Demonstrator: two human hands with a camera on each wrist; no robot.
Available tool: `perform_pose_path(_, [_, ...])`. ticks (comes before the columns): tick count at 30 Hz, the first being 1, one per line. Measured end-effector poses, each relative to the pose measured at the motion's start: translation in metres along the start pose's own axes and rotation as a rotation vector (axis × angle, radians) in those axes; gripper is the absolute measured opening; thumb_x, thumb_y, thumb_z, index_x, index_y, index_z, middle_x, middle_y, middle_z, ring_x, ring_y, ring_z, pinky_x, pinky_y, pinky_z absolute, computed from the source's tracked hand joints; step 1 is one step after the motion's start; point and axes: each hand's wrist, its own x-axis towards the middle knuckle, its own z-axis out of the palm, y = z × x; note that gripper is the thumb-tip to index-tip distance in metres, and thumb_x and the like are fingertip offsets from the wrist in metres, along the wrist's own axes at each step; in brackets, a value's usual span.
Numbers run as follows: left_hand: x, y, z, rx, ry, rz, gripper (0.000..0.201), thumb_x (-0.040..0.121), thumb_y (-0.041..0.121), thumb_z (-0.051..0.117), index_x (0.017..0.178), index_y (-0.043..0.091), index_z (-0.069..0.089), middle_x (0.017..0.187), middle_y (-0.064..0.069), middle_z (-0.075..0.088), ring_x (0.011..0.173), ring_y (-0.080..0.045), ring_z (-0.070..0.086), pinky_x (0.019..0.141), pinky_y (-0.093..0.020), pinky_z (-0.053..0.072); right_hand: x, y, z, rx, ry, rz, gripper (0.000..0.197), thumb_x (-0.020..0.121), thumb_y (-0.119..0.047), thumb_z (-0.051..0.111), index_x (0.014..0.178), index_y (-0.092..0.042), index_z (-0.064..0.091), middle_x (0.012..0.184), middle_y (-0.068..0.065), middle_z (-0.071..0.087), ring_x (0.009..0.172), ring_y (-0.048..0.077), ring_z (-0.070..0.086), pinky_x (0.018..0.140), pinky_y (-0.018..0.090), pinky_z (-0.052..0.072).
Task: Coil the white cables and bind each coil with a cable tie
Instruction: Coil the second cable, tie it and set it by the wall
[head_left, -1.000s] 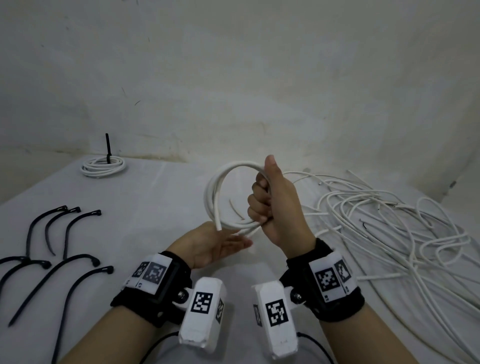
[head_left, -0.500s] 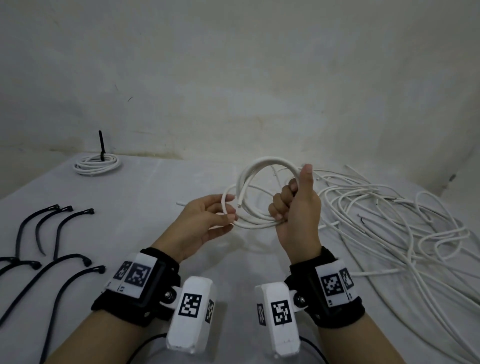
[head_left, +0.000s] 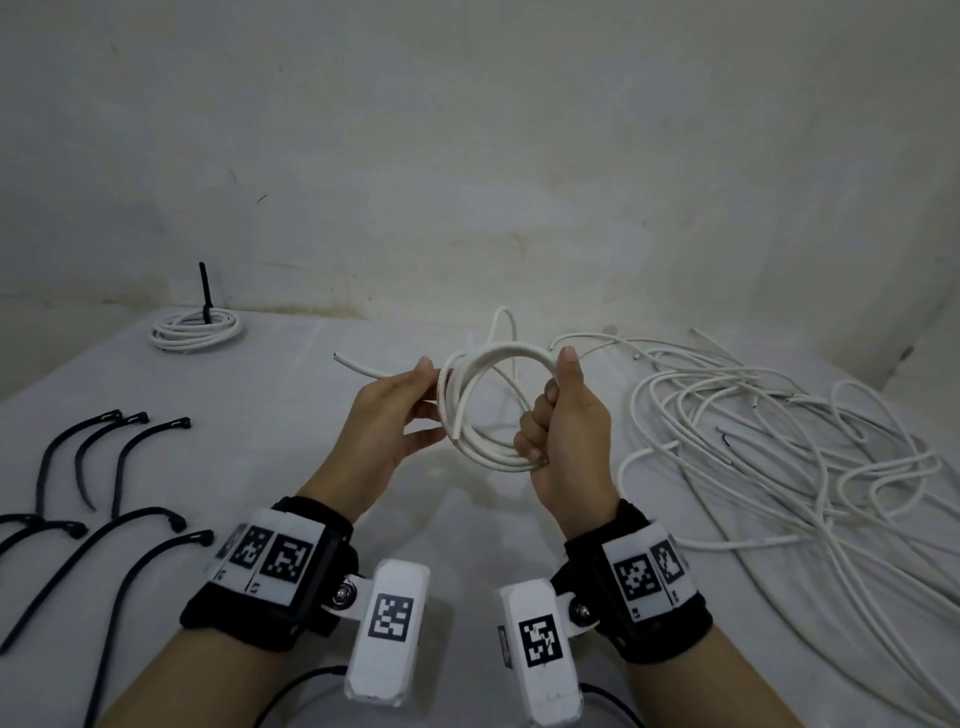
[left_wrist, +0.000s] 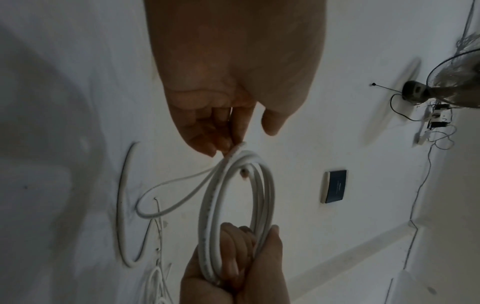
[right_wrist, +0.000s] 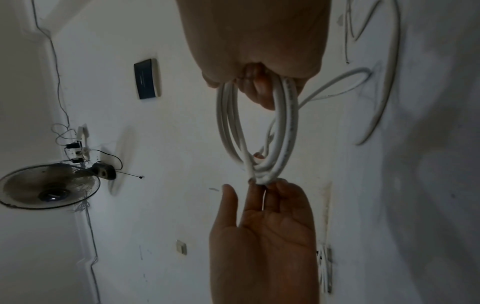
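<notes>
Our right hand (head_left: 569, 431) is closed round the near side of the coil (head_left: 485, 410), thumb up along its rim. Since a moment ago our left hand (head_left: 395, 421) has reached the coil's far side, fingers (left_wrist: 207, 142) lightly pinching the last turn; a short free end (head_left: 358, 366) juts beyond them. Winding looks nearly done. Ties (head_left: 124, 452) lie well left, a bound coil (head_left: 196, 328) beyond.

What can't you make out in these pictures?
- Black cable ties: head view; some run off the left edge, so no full count.
- Loose cable pile: head view; cut off at the right edge.
- Coil inside the right hand: its curled fingers hide that stretch.
- Left hand: its fingers' contact with the coil is unclear.
</notes>
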Motion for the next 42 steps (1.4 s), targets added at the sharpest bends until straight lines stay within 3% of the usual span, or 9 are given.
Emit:
perform_pose_path(7, [-0.005,-0.001,0.005,-0.019,-0.004,0.129,0.028,0.074,0.027,0.064,0.096,0.009,0.068,0.085,-0.009,0.070,0.078,-0.017,0.070,0.061,-0.024,0.054,-0.003,0.001,0.004,-0.050,-0.057,0.063,0.044,0.098,-0.040,0.045,0.062,-0.019,0.030,0.044,-0.006,0.019,0.035,0.009,0.017,0.035,0.019,0.018])
perform_pose_path(13, [-0.005,0.000,-0.001,0.231,0.012,0.191,0.023,0.097,0.022,0.048,0.091,0.005,0.062,0.053,0.006,0.053,0.047,-0.008,0.047,0.048,-0.022,0.039,-0.013,0.010,0.012,-0.190,-0.113,0.043,0.045,0.099,-0.041,0.042,0.061,-0.016,0.037,0.044,-0.005,0.025,0.036,0.011,0.025,0.038,0.022,0.030])
perform_pose_path(16, [-0.002,-0.001,-0.001,0.239,0.016,0.184,0.021,0.099,0.018,0.044,0.093,0.004,0.058,0.062,0.000,0.047,0.045,-0.007,0.041,0.051,-0.026,0.038,-0.012,0.009,0.009,-0.495,-0.105,-0.118,0.043,0.098,-0.041,0.044,0.068,-0.011,0.051,0.049,-0.002,0.043,0.042,0.012,0.044,0.048,0.024,0.046])
perform_pose_path(21, [-0.001,0.001,-0.004,0.246,-0.012,0.218,0.016,0.098,0.013,0.045,0.092,0.006,0.058,0.060,0.005,0.046,0.044,-0.006,0.038,0.048,-0.019,0.038,0.003,-0.017,0.000,-0.864,0.005,-0.727,0.005,0.091,-0.013,0.058,0.088,-0.015,0.061,0.087,-0.003,0.058,0.074,0.000,0.053,0.068,0.005,0.038])
perform_pose_path(26, [-0.002,0.003,-0.003,0.258,-0.064,0.259,0.017,0.098,0.011,0.045,0.087,0.014,0.058,0.057,0.010,0.046,0.045,-0.006,0.038,0.047,-0.018,0.037,0.032,-0.046,0.000,-1.457,-0.178,-0.879,0.012,0.090,-0.027,0.059,0.092,-0.022,0.070,0.112,0.000,0.056,0.105,0.018,0.052,0.104,0.052,0.024])
perform_pose_path(30, [0.000,0.004,-0.007,0.264,-0.042,0.274,0.019,0.099,0.010,0.044,0.083,0.009,0.056,0.049,0.011,0.045,0.043,-0.005,0.037,0.047,-0.017,0.036,0.038,-0.064,-0.006,-1.632,-0.409,-0.759,0.017,0.091,-0.036,0.057,0.086,-0.022,0.066,0.085,-0.006,0.056,0.083,0.009,0.051,0.112,0.052,0.004])
perform_pose_path(33, [0.002,0.003,-0.009,0.256,-0.045,0.263,0.019,0.099,0.010,0.044,0.086,0.010,0.057,0.050,0.012,0.045,0.043,-0.005,0.036,0.046,-0.017,0.035,0.038,-0.070,-0.018,-1.527,-0.606,-0.812,0.012,0.089,-0.025,0.064,0.081,-0.016,0.066,0.074,-0.007,0.050,0.067,0.009,0.048,0.088,0.030,0.038])
perform_pose_path(35, [0.002,0.000,-0.008,0.253,-0.051,0.253,0.019,0.099,0.010,0.043,0.086,0.011,0.057,0.051,0.013,0.046,0.043,-0.004,0.036,0.046,-0.017,0.035,0.040,-0.076,-0.029,-1.524,-0.664,-0.797,0.010,0.087,-0.020,0.066,0.078,-0.014,0.065,0.071,-0.011,0.046,0.063,0.005,0.046,0.065,0.015,0.036])
perform_pose_path(42, [0.015,-0.003,-0.029,0.020,0.136,0.207,0.023,0.100,0.012,0.040,0.084,0.007,0.055,0.069,-0.008,0.037,0.044,-0.006,0.031,0.045,-0.018,0.033,0.061,-0.106,-0.084,-1.712,-0.585,-0.697,0.013,0.081,-0.011,0.072,0.072,-0.013,0.063,0.072,-0.005,0.053,0.065,0.002,0.049,0.060,0.012,0.036])
